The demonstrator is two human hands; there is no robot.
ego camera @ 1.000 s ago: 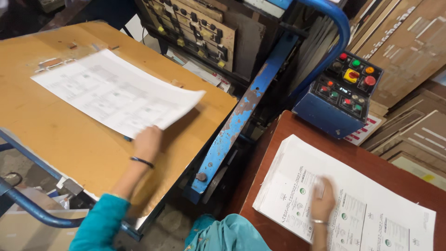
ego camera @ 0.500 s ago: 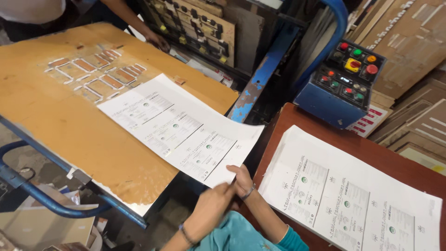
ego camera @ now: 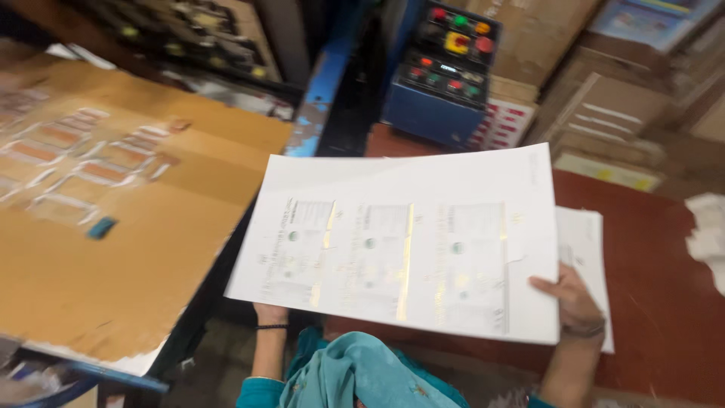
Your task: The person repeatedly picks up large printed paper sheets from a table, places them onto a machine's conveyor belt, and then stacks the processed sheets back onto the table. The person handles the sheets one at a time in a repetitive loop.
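Printed sheet (ego camera: 400, 242) lifted clear of the plywood board (ego camera: 113, 249), held in the air between board and red table (ego camera: 649, 249). Left hand (ego camera: 270, 311) grips its near edge from beneath, fingers hidden; right hand (ego camera: 570, 296) pinches the right corner. Not yet laid on the paper stack (ego camera: 585, 242) on the table.

1. There is one view, from a camera worn on the person's head.
2. It faces steeply down and forward, over the sheet (ego camera: 408, 249) held close below the lens.
3. The frame takes in the board (ego camera: 113, 242) at left, the red table (ego camera: 649, 264) at right, and the control box (ego camera: 445, 68) farther ahead.
4. The picture is motion-blurred.
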